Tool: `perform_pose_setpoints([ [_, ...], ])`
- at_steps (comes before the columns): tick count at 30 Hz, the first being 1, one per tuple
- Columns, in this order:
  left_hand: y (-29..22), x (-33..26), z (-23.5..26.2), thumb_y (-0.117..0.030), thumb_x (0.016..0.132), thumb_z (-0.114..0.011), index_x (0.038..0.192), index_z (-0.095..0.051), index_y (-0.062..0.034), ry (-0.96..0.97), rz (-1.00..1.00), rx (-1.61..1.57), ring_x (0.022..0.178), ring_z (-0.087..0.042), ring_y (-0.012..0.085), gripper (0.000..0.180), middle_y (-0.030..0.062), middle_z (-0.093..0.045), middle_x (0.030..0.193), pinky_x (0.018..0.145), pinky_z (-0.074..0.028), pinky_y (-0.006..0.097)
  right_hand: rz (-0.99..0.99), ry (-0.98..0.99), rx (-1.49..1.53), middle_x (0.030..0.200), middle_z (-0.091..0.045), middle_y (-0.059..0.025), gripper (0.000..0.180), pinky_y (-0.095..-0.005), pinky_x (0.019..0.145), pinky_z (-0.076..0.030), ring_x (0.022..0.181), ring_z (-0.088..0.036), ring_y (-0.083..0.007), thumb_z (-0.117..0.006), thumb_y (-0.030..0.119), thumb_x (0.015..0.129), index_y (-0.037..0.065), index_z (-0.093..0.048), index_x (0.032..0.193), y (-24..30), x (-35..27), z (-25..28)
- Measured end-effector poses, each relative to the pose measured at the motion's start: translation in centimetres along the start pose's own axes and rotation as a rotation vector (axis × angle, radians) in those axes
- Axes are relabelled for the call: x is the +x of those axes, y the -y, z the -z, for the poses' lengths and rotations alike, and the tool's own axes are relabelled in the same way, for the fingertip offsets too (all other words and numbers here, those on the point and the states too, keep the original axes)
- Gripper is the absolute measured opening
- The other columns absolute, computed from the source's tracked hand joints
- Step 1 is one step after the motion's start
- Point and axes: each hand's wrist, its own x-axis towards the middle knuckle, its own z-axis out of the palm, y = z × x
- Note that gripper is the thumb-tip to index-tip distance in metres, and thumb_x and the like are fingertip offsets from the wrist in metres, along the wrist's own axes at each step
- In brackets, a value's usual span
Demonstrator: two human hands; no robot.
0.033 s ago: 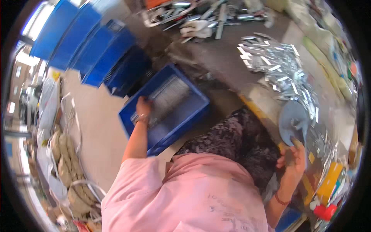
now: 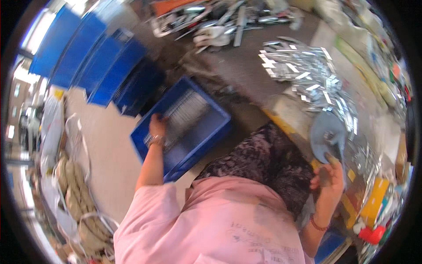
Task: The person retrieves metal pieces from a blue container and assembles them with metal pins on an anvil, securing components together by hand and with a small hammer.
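In the blue crate (image 2: 211,127) on the floor lie thin metal strips (image 2: 184,115), probably stiff, light and sharp-edged; the left hand (image 2: 157,125) rests on them, fingers curled. The right hand (image 2: 329,176) grips a grey scoop (image 2: 326,132) by its handle.

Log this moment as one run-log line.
left hand: in blue crate, on metal strips | right hand: grips grey round tool | bench: shiny strip pile
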Motion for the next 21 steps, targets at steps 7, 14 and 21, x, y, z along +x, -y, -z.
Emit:
perform_pose_setpoints([
  [7, -23.1, -2.5, 7.2, -0.016, 0.101, -0.081, 0.121, -0.075, -0.0027, -0.037, -0.400, -0.645, 0.076, -0.066, 0.0171, 0.024, 0.0083, -0.075, 0.099, 0.073, -0.055, 0.031, -0.006, 0.122, 0.079, 0.101, -0.077, -0.0065, 0.034, -0.0223, 0.063, -0.056, 0.074, -0.069, -0.0083, -0.069, 0.012, 0.110, 0.003, -0.068, 0.143, 0.8, 0.0, 0.1],
  [14, -42.9, -10.0, 11.4, -0.006, 0.088, -0.087, 0.119, -0.076, -0.0086, 0.188, -1.007, -0.520, 0.089, -0.069, 0.0247, 0.032, 0.0087, -0.071, 0.104, 0.081, -0.058, 0.035, 0.010, 0.139, 0.154, 0.101, -0.078, -0.0075, 0.028, -0.0239, 0.070, -0.059, 0.078, -0.071, -0.0083, -0.071, 0.009, 0.108, -0.001, -0.070, 0.135, 1.2, -0.8, 0.9],
  [21, -44.2, -8.6, 8.6, -0.002, 0.091, -0.082, 0.117, -0.075, -0.0052, 0.138, -1.193, -0.380, 0.093, -0.071, 0.0296, 0.027, 0.0133, -0.071, 0.103, 0.083, -0.058, 0.038, 0.051, 0.069, 0.221, 0.110, -0.078, -0.0094, 0.028, -0.0282, 0.075, -0.063, 0.090, -0.074, -0.0111, -0.072, 0.000, 0.105, -0.005, -0.069, 0.133, -0.6, -2.5, 3.2],
])
